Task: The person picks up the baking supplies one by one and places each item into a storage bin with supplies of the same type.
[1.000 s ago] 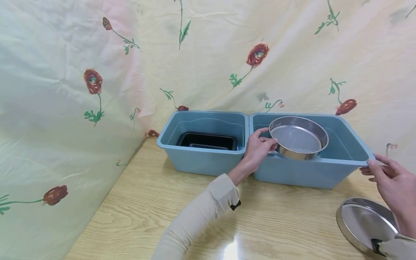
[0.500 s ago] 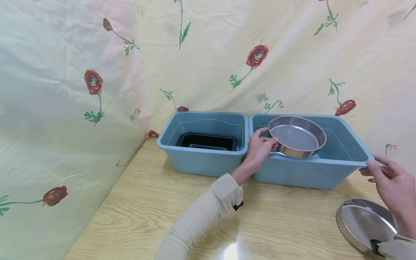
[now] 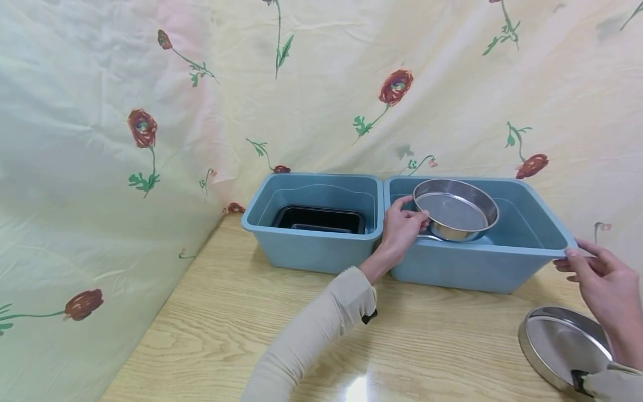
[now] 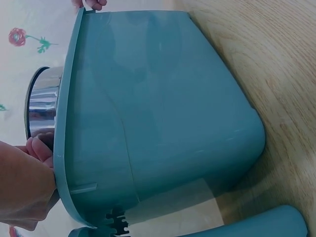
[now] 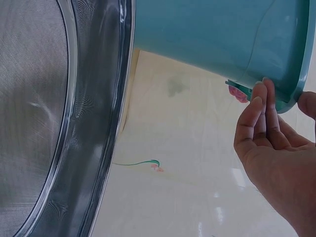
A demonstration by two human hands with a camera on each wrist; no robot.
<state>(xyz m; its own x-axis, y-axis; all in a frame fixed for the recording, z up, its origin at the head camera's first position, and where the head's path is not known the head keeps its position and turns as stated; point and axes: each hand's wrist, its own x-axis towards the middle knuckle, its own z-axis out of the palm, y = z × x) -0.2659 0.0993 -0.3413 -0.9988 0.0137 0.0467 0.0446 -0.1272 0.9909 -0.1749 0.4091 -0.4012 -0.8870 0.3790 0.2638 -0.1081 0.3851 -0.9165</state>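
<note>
A round metal sieve point(image 3: 454, 213) with a fine mesh bottom is held at the left part of the right blue bin point(image 3: 462, 271), partly below the front rim and slightly tilted. My left hand point(image 3: 402, 228) pinches its near left edge between thumb and fingers; in the left wrist view the sieve wall point(image 4: 43, 103) stands above the bin's rim. At the bin's front right corner my right hand point(image 3: 610, 282) grips the rim, thumb on top and fingers underneath. A second sieve point(image 3: 562, 340) lies on the table beneath my right forearm, which partly covers it.
Left of that bin stands another blue bin point(image 3: 311, 248), almost touching it, with a black rectangular pan point(image 3: 321, 218) inside. Both bins stand on a wood-grain table point(image 3: 226, 324) against a flowered cloth point(image 3: 311, 100) at the back. The cloth also hangs along the left side.
The sieve in my left hand has shifted a little left and its right side has dropped slightly. My right hand keeps its grip on the bin's corner.
</note>
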